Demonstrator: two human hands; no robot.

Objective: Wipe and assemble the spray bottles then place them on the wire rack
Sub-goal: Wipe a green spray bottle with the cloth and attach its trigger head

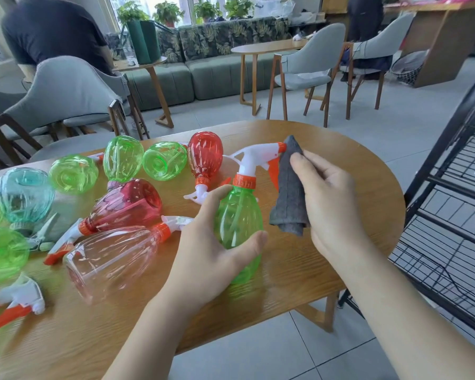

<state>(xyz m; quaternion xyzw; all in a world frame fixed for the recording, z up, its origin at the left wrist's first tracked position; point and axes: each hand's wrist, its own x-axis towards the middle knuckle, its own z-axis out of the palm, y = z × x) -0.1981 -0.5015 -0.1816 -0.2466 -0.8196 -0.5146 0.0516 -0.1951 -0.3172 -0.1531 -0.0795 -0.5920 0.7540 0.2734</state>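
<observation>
The left hand (211,250) is wrapped around the belly of a green spray bottle (237,223), thumb on one side and fingers on the other, holding it upright just above the wooden table (327,259). The bottle is clear green plastic with swirled ribs, a thin dip tube visible inside, an orange collar at the neck and a white trigger head (254,157) with an orange nozzle tip and orange trigger lever. The right hand (329,198) is closed on a folded grey cloth (290,193), which hangs down beside the bottle; the cloth's upper point touches the nozzle tip.

To the left of the held bottle, more bottles lie scattered on the table: a red bottle (205,157) with its white head fitted, a dark pink bottle (129,205), a pale pink clear bottle (113,259), several green bottle bodies (124,157) lying open-necked, and a teal bottle (24,194). A loose trigger head (19,296) in white and orange lies near the table's left edge.

At the right stands a black wire rack (450,229), just beside the table. Beyond are grey chairs (66,91), a sofa and potted plants.
</observation>
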